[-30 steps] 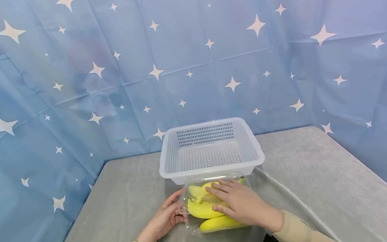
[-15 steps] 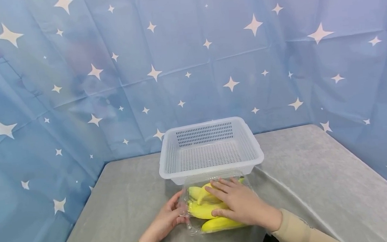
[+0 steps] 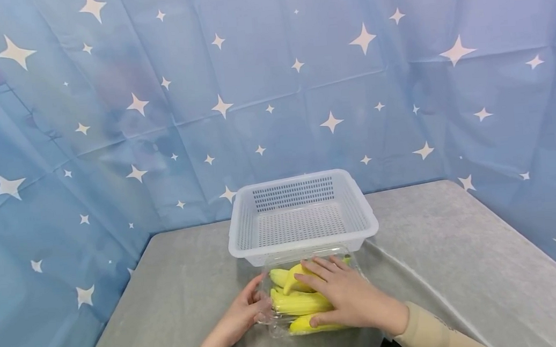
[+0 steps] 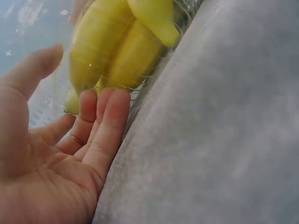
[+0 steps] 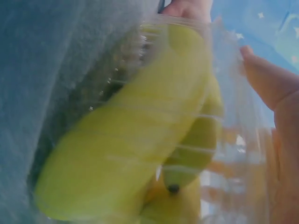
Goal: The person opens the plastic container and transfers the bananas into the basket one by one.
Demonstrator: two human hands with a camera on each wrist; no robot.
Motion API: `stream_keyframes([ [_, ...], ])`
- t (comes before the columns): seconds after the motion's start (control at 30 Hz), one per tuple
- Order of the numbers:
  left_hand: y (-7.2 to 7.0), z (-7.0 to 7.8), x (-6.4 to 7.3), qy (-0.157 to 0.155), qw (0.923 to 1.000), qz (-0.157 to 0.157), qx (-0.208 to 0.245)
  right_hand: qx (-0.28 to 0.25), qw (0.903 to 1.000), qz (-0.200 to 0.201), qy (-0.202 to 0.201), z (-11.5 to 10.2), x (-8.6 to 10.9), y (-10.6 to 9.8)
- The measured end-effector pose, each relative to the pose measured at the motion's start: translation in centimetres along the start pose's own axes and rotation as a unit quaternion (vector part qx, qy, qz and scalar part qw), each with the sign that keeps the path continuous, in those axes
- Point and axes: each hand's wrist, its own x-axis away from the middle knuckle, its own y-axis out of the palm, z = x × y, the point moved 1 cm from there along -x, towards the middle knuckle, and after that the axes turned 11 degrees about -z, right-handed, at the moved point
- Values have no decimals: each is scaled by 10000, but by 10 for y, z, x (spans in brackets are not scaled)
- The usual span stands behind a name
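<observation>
A clear plastic box (image 3: pixel 275 261) stands on the table in front of the basket, with several yellow bananas (image 3: pixel 299 302) inside it. My right hand (image 3: pixel 357 299) lies across the top of the box with its fingers spread. At the box's left side is my left hand (image 3: pixel 239 315); in the left wrist view its fingertips (image 4: pixel 117 105) touch the ribbed wall, with the thumb held apart from them. The right wrist view shows the bananas (image 5: pixel 126 126) through the clear side, one with a dark tip. My right palm hides part of the fruit in the head view.
Right behind the box stands a white perforated plastic basket (image 3: pixel 302 245) with nothing in it. A grey cloth covers the table (image 3: pixel 438 248). Blue star-printed curtains (image 3: pixel 271 72) hang at the back and both sides.
Over the last second, my right hand has stayed on top of the box, its thumb lowering slightly toward the front banana. My left hand keeps its place at the left side.
</observation>
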Motion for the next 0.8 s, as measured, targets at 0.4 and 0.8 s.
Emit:
stream_keyframes([
  [0.4,1,0,1,108,9999,-123,49,272,9996,93,34,-4,16,-32],
  [0.8,1,-1,1,156,9995,-255,59,57,9995,270,126,4,24,-50],
])
